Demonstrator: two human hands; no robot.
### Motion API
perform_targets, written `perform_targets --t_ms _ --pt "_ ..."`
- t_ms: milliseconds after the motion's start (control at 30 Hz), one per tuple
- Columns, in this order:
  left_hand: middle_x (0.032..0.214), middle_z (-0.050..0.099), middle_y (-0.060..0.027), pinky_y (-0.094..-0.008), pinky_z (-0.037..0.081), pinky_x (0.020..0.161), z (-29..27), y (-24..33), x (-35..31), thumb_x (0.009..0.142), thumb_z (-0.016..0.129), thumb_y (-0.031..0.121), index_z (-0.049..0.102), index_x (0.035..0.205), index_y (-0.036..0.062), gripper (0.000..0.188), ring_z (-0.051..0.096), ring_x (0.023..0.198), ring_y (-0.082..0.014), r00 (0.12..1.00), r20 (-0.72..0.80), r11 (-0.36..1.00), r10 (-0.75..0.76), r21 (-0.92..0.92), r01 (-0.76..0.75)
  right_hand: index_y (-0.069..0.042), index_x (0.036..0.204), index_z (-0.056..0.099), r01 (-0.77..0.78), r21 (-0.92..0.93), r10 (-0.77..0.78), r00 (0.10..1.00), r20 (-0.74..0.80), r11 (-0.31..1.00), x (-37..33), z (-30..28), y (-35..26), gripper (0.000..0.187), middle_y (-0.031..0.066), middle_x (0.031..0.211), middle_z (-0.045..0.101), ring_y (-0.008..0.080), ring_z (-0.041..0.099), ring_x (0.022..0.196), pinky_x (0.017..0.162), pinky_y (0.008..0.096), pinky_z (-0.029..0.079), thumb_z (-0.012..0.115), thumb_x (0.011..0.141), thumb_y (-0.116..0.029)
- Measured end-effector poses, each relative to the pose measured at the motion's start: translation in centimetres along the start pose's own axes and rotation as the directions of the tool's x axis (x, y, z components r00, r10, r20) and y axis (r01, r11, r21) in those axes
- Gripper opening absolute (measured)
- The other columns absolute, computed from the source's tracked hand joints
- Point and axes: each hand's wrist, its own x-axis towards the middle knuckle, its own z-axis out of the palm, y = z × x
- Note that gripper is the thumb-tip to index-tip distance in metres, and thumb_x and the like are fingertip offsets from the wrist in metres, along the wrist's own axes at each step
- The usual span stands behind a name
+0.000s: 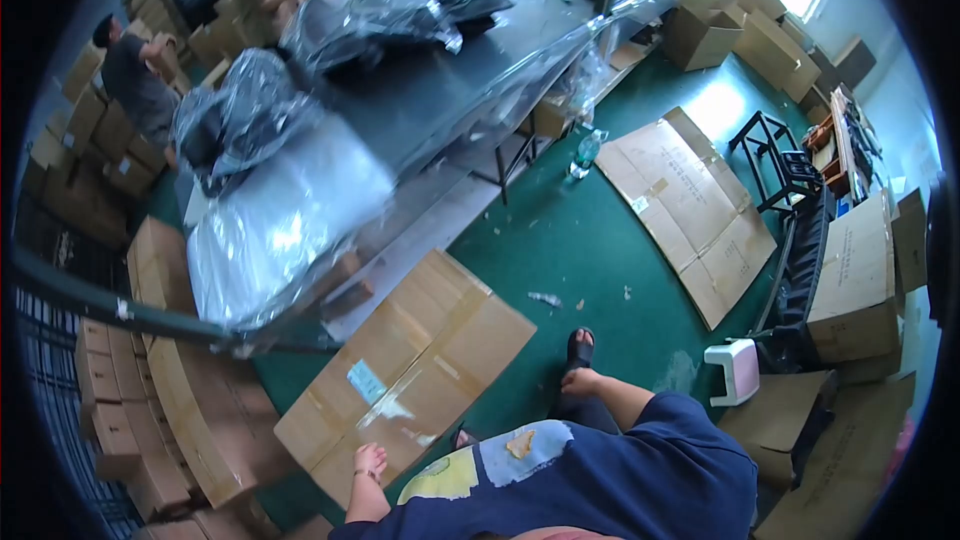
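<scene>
Best steady the large carton, near the counter, by opposite edges: the left hand curls loosely over it, though whether that or the right hand grips anything, I cannot tell.

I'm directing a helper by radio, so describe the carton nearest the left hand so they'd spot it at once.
Start from the big table bearing plastic-wrapped bundles. Past its near edge, on the green floor, lies a large brown carton close to the person's left hand. A pale blue label beside ragged white patches sets it apart from the flattened cardboard farther right.
</scene>
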Motion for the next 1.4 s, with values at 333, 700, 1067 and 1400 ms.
perform_targets --t_ms 333,700,1067,1400 --pt "0.086 0.062 -0.0084 -0.0302 0.049 0.069 32.6 9.8 -10.3 0.084 0.057 0.024 0.058 0.101 0.0047 0.025 0.060 0.077 -0.0191 0.817 0.567 0.737 0.106 0.506 -0.447 -0.012 0.095 0.067 -0.247 0.386 0.371 0.882 -0.291 0.889 0.5 -24.6 19.2 0.027 0.0084 0.084 0.067 0.0186 0.065 0.069 0.066 0.0321 0.053 0.061 0.072 -0.024" --pt "0.083 0.064 -0.0073 -0.0254 0.050 0.064 49.4 19.4 -10.3 0.086 0.058 0.021 0.062 0.096 0.0009 0.023 0.061 0.071 -0.0120 0.671 0.687 0.757 0.278 0.273 -0.593 -0.002 0.107 0.058 0.468 0.528 0.025 0.731 -0.682 0.709 3.6 -61.5 13.6 0.031 0.0093 0.080 0.064 0.0151 0.063 0.066 0.055 0.0276 0.050 0.060 0.079 -0.014" --pt "0.070 0.061 -0.0063 -0.0307 0.046 0.047 54.1 29.8 6.6 0.084 0.050 0.015 0.060 0.085 0.0078 0.013 0.058 0.057 -0.0176 0.858 0.510 0.791 -0.060 0.549 -0.271 -0.006 0.134 0.031 0.739 0.216 0.094 0.204 -0.974 0.638 -1.0 -102.2 -6.2 0.065 0.0140 0.099 0.057 0.0186 0.063 0.066 0.047 0.0265 0.050 0.064 0.081 -0.023" --pt "0.081 0.063 -0.0010 -0.0291 0.048 0.062 62.5 46.8 -4.5 0.087 0.053 0.030 0.060 0.093 0.0104 0.022 0.060 0.071 -0.0113 0.880 0.473 0.983 0.042 0.139 -0.122 -0.001 0.078 0.066 0.458 0.150 0.212 -0.085 -0.974 0.876 6.4 -116.4 -10.2 0.021 0.0046 0.064 0.059 0.0123 0.055 0.053 0.047 0.0264 0.045 0.062 0.076 -0.022"
